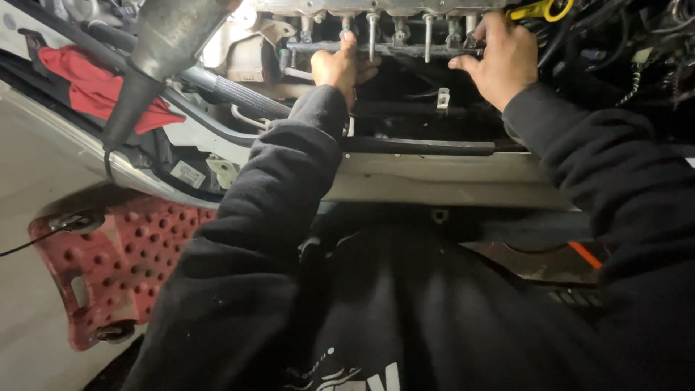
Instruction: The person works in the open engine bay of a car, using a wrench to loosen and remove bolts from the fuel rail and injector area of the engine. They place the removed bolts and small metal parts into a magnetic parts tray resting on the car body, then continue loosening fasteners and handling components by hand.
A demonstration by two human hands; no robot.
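gripping the dark rail (405, 49) at both ends, left hand (340, 66) and right hand (499, 61) (injectors (371, 32) still seated) could tilt it unevenly and bind one.

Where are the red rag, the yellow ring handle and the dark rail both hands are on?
red rag (90, 90), head view, middle of the cloth
yellow ring handle (539, 9), head view, on its stem
dark rail (405, 49), head view, bare stretch between the hands

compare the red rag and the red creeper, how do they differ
The red rag is soft cloth, crumpled and draped up on the car's body; the red creeper is rigid, flat on the floor. The rag is plain, while the creeper is covered in round dimples and has caster wheels. Both are red and lie off to the left, away from both hands.
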